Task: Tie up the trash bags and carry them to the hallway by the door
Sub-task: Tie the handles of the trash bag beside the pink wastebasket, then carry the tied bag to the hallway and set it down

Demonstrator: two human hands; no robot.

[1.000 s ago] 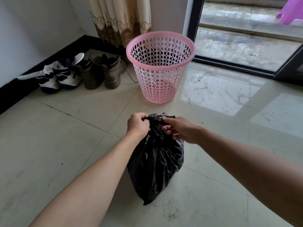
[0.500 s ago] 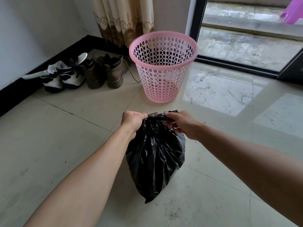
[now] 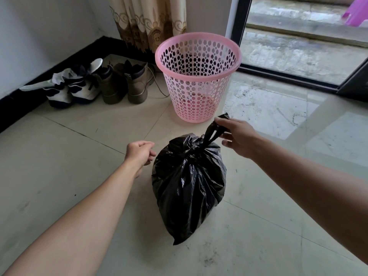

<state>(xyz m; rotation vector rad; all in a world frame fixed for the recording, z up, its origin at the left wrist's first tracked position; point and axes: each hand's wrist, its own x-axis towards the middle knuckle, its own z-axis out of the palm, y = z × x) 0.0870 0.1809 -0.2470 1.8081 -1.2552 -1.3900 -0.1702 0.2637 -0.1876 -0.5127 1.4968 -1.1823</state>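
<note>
A full black trash bag (image 3: 189, 180) hangs just above the tiled floor in the middle of the view, its neck gathered into a knot. My right hand (image 3: 237, 138) pinches the bag's tied ends at the upper right and holds the bag up. To the left of the bag, a short gap away, my left hand (image 3: 139, 153) is loosely curled and holds nothing.
A pink perforated waste basket (image 3: 197, 54) stands just beyond the bag. Two pairs of shoes (image 3: 99, 84) line the black skirting at the left. A patterned curtain (image 3: 149, 22) hangs behind them, and a glass door (image 3: 298, 42) is at the right.
Both hands were gripping the bag's neck. Now my left hand has let go and drawn back to the left, while my right hand has pulled the tied ends up to the right.
</note>
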